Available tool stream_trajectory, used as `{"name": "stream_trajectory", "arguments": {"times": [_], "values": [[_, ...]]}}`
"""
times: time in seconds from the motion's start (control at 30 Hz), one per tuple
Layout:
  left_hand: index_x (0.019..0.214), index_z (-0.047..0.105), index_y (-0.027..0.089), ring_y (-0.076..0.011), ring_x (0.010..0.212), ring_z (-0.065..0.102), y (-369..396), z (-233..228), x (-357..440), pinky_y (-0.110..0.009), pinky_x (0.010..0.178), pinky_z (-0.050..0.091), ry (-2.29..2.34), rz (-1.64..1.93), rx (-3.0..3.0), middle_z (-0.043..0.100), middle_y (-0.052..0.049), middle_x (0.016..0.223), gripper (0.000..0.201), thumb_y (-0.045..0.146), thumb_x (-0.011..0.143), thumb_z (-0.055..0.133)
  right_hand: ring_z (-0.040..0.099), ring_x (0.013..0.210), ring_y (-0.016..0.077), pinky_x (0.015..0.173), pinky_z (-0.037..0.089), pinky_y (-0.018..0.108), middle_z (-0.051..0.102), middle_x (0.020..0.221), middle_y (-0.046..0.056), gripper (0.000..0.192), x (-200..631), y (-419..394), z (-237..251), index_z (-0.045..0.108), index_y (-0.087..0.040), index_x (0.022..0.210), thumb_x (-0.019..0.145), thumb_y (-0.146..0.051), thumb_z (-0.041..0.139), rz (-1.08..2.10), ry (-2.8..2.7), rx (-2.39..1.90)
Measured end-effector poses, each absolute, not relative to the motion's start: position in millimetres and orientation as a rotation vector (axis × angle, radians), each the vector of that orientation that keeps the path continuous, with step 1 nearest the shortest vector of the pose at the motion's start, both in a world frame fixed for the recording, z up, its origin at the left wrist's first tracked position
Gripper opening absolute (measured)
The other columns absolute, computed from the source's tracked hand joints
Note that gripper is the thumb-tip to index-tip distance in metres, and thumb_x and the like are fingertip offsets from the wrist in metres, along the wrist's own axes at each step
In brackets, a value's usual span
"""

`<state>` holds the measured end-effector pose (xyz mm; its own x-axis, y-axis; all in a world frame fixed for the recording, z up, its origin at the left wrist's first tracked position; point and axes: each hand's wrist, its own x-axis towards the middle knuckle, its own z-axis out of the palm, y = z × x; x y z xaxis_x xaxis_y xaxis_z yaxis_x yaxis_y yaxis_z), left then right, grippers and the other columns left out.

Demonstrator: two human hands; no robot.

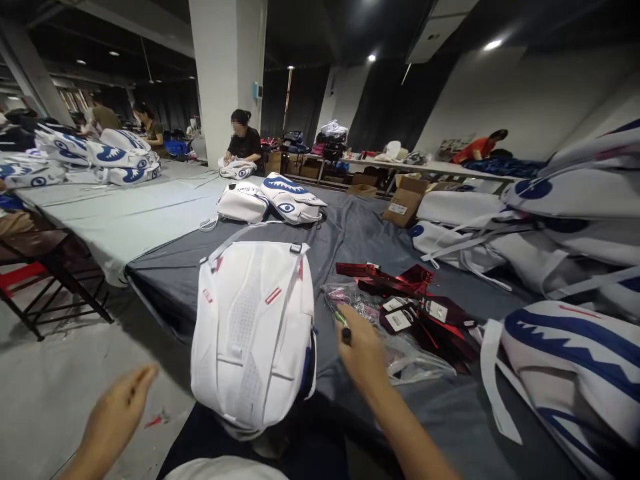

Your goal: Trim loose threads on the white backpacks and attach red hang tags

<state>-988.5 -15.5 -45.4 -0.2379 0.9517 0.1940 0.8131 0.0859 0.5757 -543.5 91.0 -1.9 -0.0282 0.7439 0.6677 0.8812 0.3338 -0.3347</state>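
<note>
A white backpack (253,330) lies back side up on the grey table (350,233), straps toward me, at the near edge in front of me. My right hand (363,353) sits just right of it, fingers closed around a small dark pen-like tool with a green tip (343,328), next to a clear plastic bag (395,347). My left hand (117,417) hovers off the table's left edge, fingers loosely apart and holding nothing.
Dark red tags and labels (415,307) lie right of the bag. White and blue shark-print backpacks (565,360) pile up at right; two more (273,200) lie farther back. Cardboard boxes (405,203) and seated people (243,143) are behind.
</note>
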Motion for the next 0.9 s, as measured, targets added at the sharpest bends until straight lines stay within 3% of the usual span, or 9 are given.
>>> {"name": "stream_trajectory", "arguments": {"times": [0.07,0.13,0.2,0.27,0.4,0.53,0.7,0.8,0.9], "values": [[0.120,0.061,0.053,-0.0317,0.115,0.068,5,-31,-976,-0.057,0.099,0.054,2.025,1.259,2.013,0.073,0.010,0.119,0.036,0.053,0.086,0.051,0.056,0.127,0.0303,0.106,0.046,0.052,0.063,0.134,0.016,0.043,-595,95,17,0.063,-0.016,0.127,0.087,-0.014,0.047,-0.268,-1.938,-1.363],[0.138,0.057,0.036,-0.0344,0.139,0.049,36,-30,-936,-0.060,0.116,0.041,1.615,1.150,2.377,0.062,-0.003,0.141,0.049,0.040,0.089,0.053,0.051,0.131,0.0301,0.108,0.044,0.050,0.058,0.140,0.017,0.053,-654,99,30,0.061,-0.016,0.131,0.080,-0.005,0.050,-0.234,-2.211,-1.218],[0.152,0.044,0.026,-0.0399,0.142,0.044,59,-50,-880,-0.065,0.118,0.036,1.311,0.930,2.530,0.057,-0.013,0.146,0.067,0.037,0.087,0.056,0.055,0.124,0.0258,0.106,0.045,0.044,0.063,0.131,0.015,0.049,-707,103,35,0.061,-0.019,0.127,0.083,-0.002,0.050,-0.140,-2.528,-1.069],[0.159,0.029,0.030,-0.0415,0.137,0.049,65,-79,-832,-0.062,0.119,0.037,1.118,0.781,2.572,0.057,-0.014,0.145,0.086,0.044,0.082,0.064,0.062,0.113,0.0224,0.097,0.050,0.037,0.068,0.117,0.011,0.036,-736,106,34,0.062,-0.021,0.119,0.089,-0.006,0.053,-0.014,-2.698,-1.222],[0.160,0.009,0.044,-0.0367,0.151,0.027,49,-112,-806,-0.055,0.125,0.030,0.757,0.683,2.535,0.029,-0.007,0.164,0.103,0.065,0.077,0.066,0.070,0.088,0.0260,0.072,0.054,0.034,0.068,0.096,0.016,0.018,-702,105,22,0.063,-0.013,0.105,0.093,-0.008,0.051,0.028,-2.454,-1.968],[0.161,0.008,0.032,-0.0374,0.154,0.019,42,-115,-814,-0.067,0.122,0.022,0.682,0.824,2.387,0.022,-0.016,0.166,0.087,0.058,0.092,0.053,0.067,0.102,0.0346,0.077,0.054,0.040,0.063,0.111,0.023,0.032,-636,91,14,0.056,-0.010,0.127,0.098,-0.022,0.051,-0.045,-2.054,-2.321],[0.160,-0.005,0.032,-0.0510,0.152,0.002,27,-151,-766,-0.086,0.109,0.004,0.649,0.902,2.444,0.015,-0.024,0.165,0.114,0.066,0.078,0.067,0.068,0.103,0.0323,0.087,0.053,0.043,0.042,0.144,0.026,0.067,-627,84,-15,0.028,-0.017,0.158,0.098,-0.039,0.050,0.262,-1.649,-2.335],[0.161,0.001,0.030,-0.0507,0.152,0.007,15,-158,-762,-0.083,0.111,0.014,0.577,0.879,2.436,0.016,-0.025,0.165,0.111,0.067,0.077,0.065,0.065,0.106,0.0306,0.089,0.053,0.043,0.050,0.133,0.020,0.064,-624,71,-41,0.028,-0.019,0.158,0.097,-0.031,0.043,0.332,-1.540,-2.155],[0.157,0.020,0.025,-0.0374,0.147,0.037,34,-128,-787,-0.059,0.113,0.042,0.438,0.919,2.426,0.037,-0.023,0.156,0.082,0.052,0.090,0.057,0.064,0.099,0.0268,0.086,0.054,0.041,0.056,0.118,0.013,0.061,-614,51,-63,0.035,-0.022,0.154,0.095,-0.031,0.041,0.356,-1.539,-1.980]]}}
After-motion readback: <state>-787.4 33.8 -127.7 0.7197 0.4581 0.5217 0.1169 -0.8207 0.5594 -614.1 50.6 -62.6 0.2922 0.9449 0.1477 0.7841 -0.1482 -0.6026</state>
